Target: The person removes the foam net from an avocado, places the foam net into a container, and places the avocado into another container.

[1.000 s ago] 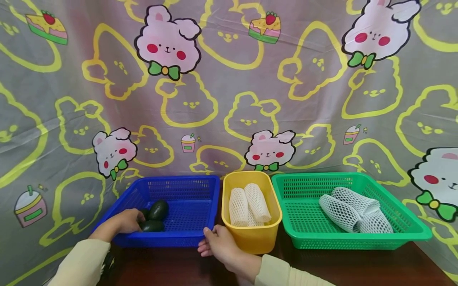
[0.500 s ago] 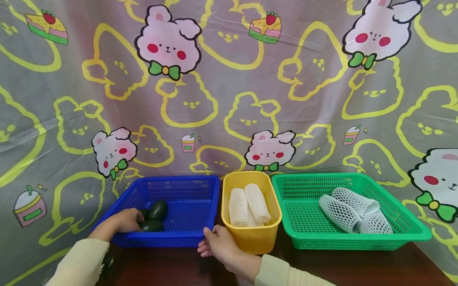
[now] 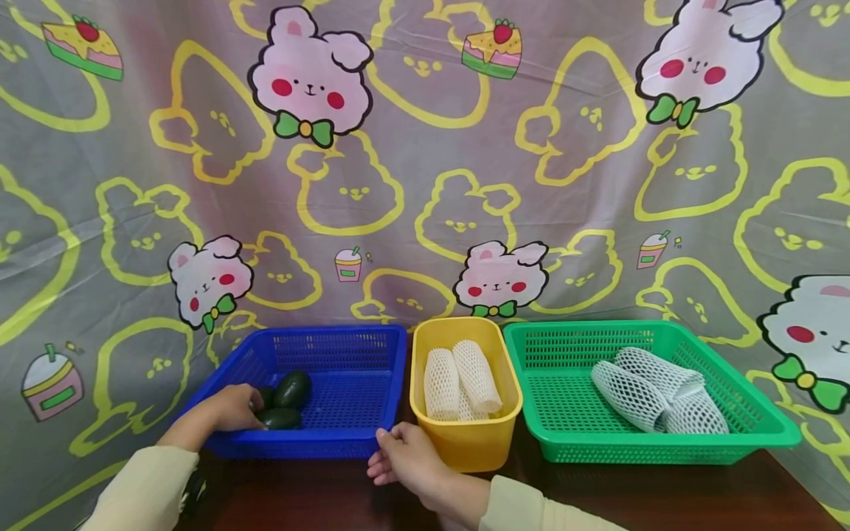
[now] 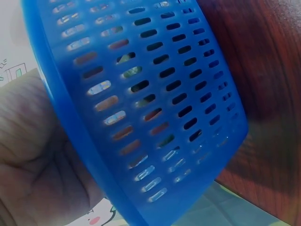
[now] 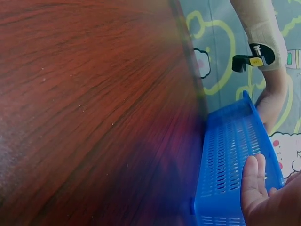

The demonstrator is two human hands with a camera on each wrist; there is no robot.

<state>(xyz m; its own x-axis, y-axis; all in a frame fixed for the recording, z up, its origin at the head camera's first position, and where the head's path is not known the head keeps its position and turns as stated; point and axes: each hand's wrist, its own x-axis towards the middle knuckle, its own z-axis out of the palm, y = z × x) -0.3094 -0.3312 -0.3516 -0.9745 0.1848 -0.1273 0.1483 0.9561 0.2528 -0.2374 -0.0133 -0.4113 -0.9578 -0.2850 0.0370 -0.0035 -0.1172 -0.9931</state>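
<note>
In the head view three dark green avocados (image 3: 293, 389) lie at the left of a blue basket (image 3: 312, 446). My left hand (image 3: 226, 408) reaches over the basket's front left and curls its fingers at the left end of the front avocado (image 3: 280, 420). Through the left wrist view only the palm (image 4: 37, 155) shows beside the blue wall, with bits of skin and green in the slots. My right hand (image 3: 410, 459) is at the basket's front right corner, thumb near the rim. In the right wrist view its fingers (image 5: 253, 176) extend along the outer wall.
A yellow bin (image 3: 465, 442) with several white foam net sleeves (image 3: 477, 376) stands right of the basket. Beyond it, a green basket (image 3: 637, 448) holds white foam-netted pieces (image 3: 631, 394). Behind hangs a patterned cloth (image 3: 425, 147). Everything stands on a dark wooden table (image 3: 319, 498).
The front avocado and my left hand have shifted very slightly left. My right hand has dropped a little at the basket corner.
</note>
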